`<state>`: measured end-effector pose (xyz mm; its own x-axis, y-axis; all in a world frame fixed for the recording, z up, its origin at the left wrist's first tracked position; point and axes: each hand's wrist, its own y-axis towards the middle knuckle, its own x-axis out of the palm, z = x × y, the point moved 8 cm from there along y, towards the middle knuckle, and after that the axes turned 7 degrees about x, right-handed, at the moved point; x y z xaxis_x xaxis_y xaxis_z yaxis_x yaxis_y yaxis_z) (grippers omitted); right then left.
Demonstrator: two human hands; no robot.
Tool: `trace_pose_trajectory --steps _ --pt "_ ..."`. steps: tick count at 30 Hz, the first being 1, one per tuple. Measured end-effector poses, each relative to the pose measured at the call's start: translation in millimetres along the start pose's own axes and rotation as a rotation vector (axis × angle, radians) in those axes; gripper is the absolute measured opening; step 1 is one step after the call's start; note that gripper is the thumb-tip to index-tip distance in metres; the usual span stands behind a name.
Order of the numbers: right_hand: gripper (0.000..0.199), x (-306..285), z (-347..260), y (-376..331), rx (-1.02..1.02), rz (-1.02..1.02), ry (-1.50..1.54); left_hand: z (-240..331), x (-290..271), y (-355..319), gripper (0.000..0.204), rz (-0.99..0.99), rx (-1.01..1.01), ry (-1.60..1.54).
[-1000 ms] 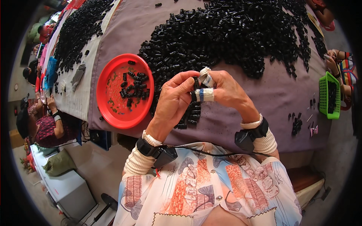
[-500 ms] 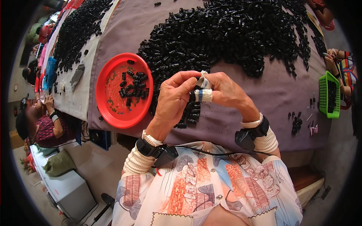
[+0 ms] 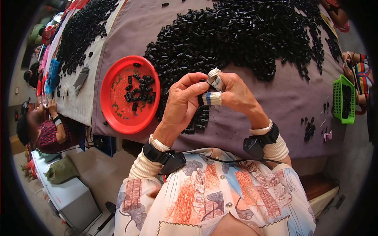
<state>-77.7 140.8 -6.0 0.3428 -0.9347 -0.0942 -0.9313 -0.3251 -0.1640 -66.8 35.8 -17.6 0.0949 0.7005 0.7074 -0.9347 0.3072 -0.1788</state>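
Note:
Above the table's front part my two hands meet. My left hand (image 3: 182, 101) is closed, with thumb and forefinger pinching a small black plastic piece (image 3: 202, 81). Facing it, my right hand (image 3: 239, 95) has its fingers curled in. White knit finger covers (image 3: 213, 98), one with a blue stripe, wrap its fingers. The upper covered fingertip is beside the black piece; whether the right fingers also hold something is hidden. Below and behind my left hand stand several black pieces (image 3: 201, 120) close together. A red round tray (image 3: 111, 84) with similar black pieces lies to the left.
A large heap of black pieces (image 3: 236, 37) spreads over the purple cloth (image 3: 271, 114). At the right, a green basket (image 3: 337, 98) stands near another person's hands (image 3: 348, 65). Loose pieces (image 3: 309, 129) lie at the right. Another person (image 3: 57, 131) sits at the left table.
My right hand's upper covered fingertip has turned and lifted a little away from my left fingertips. The black piece in my left pinch shows more clearly. My right wrist has shifted slightly left.

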Motion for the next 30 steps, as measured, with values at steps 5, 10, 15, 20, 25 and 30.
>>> trace_pose_trajectory --steps 5,10,15,20,25,30 --pt "0.019 0.4 -3.9 0.3 -0.025 0.015 -0.029 -0.3 -3.8 1.0 0.018 0.057 -0.019 0.012" --pt "0.021 -2.0 8.1 2.0 0.049 0.001 0.026 -3.0 -5.4 0.8 0.019 0.053 -0.059 -0.025" --pt "0.021 -0.8 -2.0 2.8 0.018 0.006 -0.045 2.2 -2.7 -0.7 0.024 -0.003 0.004 -0.013" --pt "0.022 -2.0 -4.5 2.5 -0.002 0.046 0.04 3.2 -7.7 -0.4 0.025 0.01 -0.008 -0.067" --pt "0.02 0.0 -13.2 4.1 0.01 0.037 -0.023 7.9 -13.2 -4.2 0.026 0.003 0.025 -0.085" --pt "0.021 -14.8 1.6 9.5 0.057 0.086 0.096 40.0 -44.0 -7.4 0.028 0.02 0.136 -0.003"
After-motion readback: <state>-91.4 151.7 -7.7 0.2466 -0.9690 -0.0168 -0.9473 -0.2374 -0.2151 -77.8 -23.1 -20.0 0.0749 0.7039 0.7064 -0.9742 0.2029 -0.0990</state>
